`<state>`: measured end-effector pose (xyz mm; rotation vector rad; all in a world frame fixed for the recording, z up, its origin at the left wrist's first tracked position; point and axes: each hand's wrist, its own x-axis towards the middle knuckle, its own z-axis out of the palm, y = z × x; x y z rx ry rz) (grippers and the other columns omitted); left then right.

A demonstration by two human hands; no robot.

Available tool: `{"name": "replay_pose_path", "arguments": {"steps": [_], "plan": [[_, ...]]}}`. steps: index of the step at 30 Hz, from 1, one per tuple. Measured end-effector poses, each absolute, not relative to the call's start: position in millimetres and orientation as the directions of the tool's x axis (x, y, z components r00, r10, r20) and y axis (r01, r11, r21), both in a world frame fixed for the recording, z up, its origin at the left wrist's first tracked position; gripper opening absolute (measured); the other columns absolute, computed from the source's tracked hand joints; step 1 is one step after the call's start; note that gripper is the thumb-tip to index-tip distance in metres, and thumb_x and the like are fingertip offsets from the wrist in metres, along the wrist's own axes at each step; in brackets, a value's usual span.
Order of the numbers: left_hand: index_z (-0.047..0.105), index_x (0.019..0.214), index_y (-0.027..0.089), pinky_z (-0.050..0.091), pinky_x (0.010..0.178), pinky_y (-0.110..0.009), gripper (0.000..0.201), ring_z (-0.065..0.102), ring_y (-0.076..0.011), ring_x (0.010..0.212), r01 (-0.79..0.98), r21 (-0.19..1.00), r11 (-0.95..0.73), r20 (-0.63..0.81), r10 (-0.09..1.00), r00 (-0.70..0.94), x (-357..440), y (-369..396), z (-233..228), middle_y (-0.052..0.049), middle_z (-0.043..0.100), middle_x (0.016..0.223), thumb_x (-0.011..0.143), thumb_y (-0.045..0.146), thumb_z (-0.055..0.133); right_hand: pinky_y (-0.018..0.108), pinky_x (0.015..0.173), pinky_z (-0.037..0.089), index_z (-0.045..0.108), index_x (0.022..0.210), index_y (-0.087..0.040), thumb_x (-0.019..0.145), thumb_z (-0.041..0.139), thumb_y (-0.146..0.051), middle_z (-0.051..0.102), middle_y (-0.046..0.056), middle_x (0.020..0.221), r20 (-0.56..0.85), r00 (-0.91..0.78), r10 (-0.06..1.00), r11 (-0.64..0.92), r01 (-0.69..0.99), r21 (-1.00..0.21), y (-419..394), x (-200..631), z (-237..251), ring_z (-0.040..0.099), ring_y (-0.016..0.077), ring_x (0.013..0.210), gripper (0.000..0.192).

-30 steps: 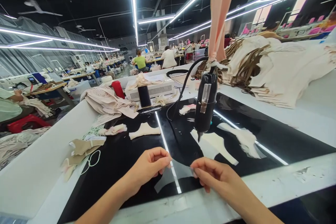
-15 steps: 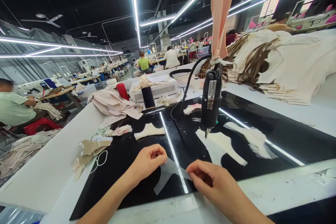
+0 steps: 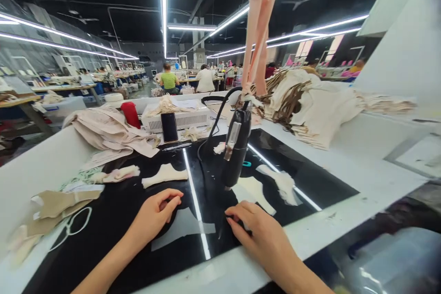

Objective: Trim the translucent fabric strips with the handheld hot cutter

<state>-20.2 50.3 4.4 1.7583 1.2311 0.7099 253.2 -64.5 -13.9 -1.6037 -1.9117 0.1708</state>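
A translucent white cut piece (image 3: 186, 228) with curved edges lies flat on the black work surface (image 3: 120, 239). My left hand (image 3: 158, 211) hovers at its upper left, fingers loosely curled, thumb and index tips slightly apart with nothing between them. To the right of the piece, my right hand (image 3: 257, 227) is open, thumb and forefinger apart, not touching it. A black handheld tool (image 3: 237, 144) hangs tip-down from knotted pink fabric strips (image 3: 255, 41), just beyond my right hand. Beside it lies a cream cut piece (image 3: 253, 193), partly covered by my right fingers.
Another cream piece (image 3: 165, 175) and a pale layered piece (image 3: 282, 184) lie farther back. Beige fabric (image 3: 106, 131), a red spool (image 3: 131, 115), a phone (image 3: 169, 127) and a white vented box (image 3: 193, 119) line the back. Stacked fabric (image 3: 324, 105) stands right; teal snips (image 3: 246, 164) lie behind the tool.
Both hands have let go of the translucent piece, which now lies flat. My right hand has drawn away from its end. The view has turned to the right.
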Motion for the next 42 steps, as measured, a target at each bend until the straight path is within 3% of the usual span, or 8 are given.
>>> {"name": "replay_pose_path", "arguments": {"steps": [5, 11, 18, 22, 26, 32, 37, 42], "plan": [[0.077, 0.109, 0.018, 0.04, 0.058, -0.028, 0.066, 0.051, -0.0139, 0.054, 0.403, 0.912, -0.077, -0.05, 0.954, 0.294, -26, 54, -4, -0.003, 0.074, 0.082, 0.076, 0.074, 0.068, 0.034, 0.077, 0.058, 0.075, 0.103, -0.026, 0.106, 0.055, -0.031, 0.078, 0.003, 0.098, 0.406, 0.158, 0.9, 0.02, 0.915, -0.402, -70, 327, -3, 0.074, 0.0225, 0.087, 0.021], [0.079, 0.113, 0.023, 0.044, 0.061, -0.029, 0.064, 0.054, -0.0158, 0.057, 0.415, 0.905, -0.097, -0.009, 0.969, 0.246, -30, 54, -18, -0.002, 0.075, 0.081, 0.082, 0.077, 0.065, 0.035, 0.077, 0.062, 0.074, 0.107, -0.022, 0.108, 0.062, -0.031, 0.078, 0.005, 0.106, 0.387, 0.326, 0.863, -0.192, 0.918, -0.347, -60, 387, -3, 0.073, 0.0187, 0.085, 0.016], [0.08, 0.109, 0.023, 0.042, 0.059, -0.028, 0.057, 0.052, -0.0149, 0.056, 0.389, 0.912, -0.133, 0.058, 0.978, 0.2, -27, 46, -14, -0.002, 0.076, 0.082, 0.084, 0.073, 0.067, 0.047, 0.097, 0.063, 0.071, 0.126, -0.019, 0.106, 0.07, -0.036, 0.072, 0.009, 0.13, 0.315, 0.258, 0.913, -0.207, 0.96, -0.187, -16, 384, -9, 0.073, 0.0246, 0.112, 0.027], [0.08, 0.111, 0.023, 0.045, 0.061, -0.028, 0.063, 0.055, -0.0159, 0.057, 0.414, 0.901, -0.132, 0.033, 0.971, 0.237, -32, 54, -22, -0.002, 0.075, 0.079, 0.083, 0.077, 0.065, 0.048, 0.098, 0.063, 0.069, 0.131, -0.019, 0.105, 0.07, -0.037, 0.07, 0.01, 0.134, 0.291, 0.23, 0.929, -0.209, 0.973, -0.1, 1, 376, -10, 0.072, 0.0258, 0.115, 0.031], [0.08, 0.115, 0.023, 0.046, 0.061, -0.029, 0.068, 0.057, -0.0163, 0.058, 0.428, 0.894, -0.129, 0.01, 0.963, 0.27, -36, 59, -28, -0.002, 0.076, 0.084, 0.083, 0.082, 0.064, 0.048, 0.098, 0.063, 0.069, 0.132, -0.02, 0.106, 0.07, -0.037, 0.07, 0.011, 0.136, 0.283, 0.226, 0.932, -0.209, 0.974, -0.09, 4, 375, -7, 0.072, 0.0256, 0.114, 0.032], [0.08, 0.114, 0.023, 0.047, 0.06, -0.028, 0.067, 0.057, -0.017, 0.058, 0.402, 0.907, -0.122, 0.004, 0.959, 0.283, -35, 59, -29, -0.001, 0.072, 0.077, 0.084, 0.081, 0.065, 0.047, 0.095, 0.064, 0.068, 0.132, -0.019, 0.105, 0.07, -0.038, 0.071, 0.01, 0.133, 0.261, 0.318, 0.912, -0.254, 0.934, -0.251, 1, 380, -3, 0.073, 0.0251, 0.111, 0.033], [0.081, 0.113, 0.023, 0.047, 0.063, -0.029, 0.064, 0.058, -0.0175, 0.059, 0.415, 0.899, -0.142, 0.028, 0.963, 0.267, -33, 57, -26, -0.001, 0.073, 0.076, 0.084, 0.079, 0.065, 0.045, 0.093, 0.064, 0.069, 0.13, -0.019, 0.105, 0.07, -0.039, 0.072, 0.009, 0.13, 0.246, 0.434, 0.867, -0.265, 0.819, -0.509, 0, 392, -2, 0.074, 0.0244, 0.108, 0.032], [0.08, 0.111, 0.023, 0.044, 0.063, -0.029, 0.062, 0.058, -0.0187, 0.06, 0.423, 0.893, -0.152, 0.058, 0.972, 0.227, -29, 49, -18, -0.001, 0.073, 0.073, 0.086, 0.077, 0.064, 0.045, 0.091, 0.065, 0.068, 0.13, -0.018, 0.105, 0.07, -0.039, 0.072, 0.009, 0.128, 0.223, 0.572, 0.789, -0.205, 0.588, -0.782, -1, 410, -4, 0.074, 0.0241, 0.106, 0.033]]}}
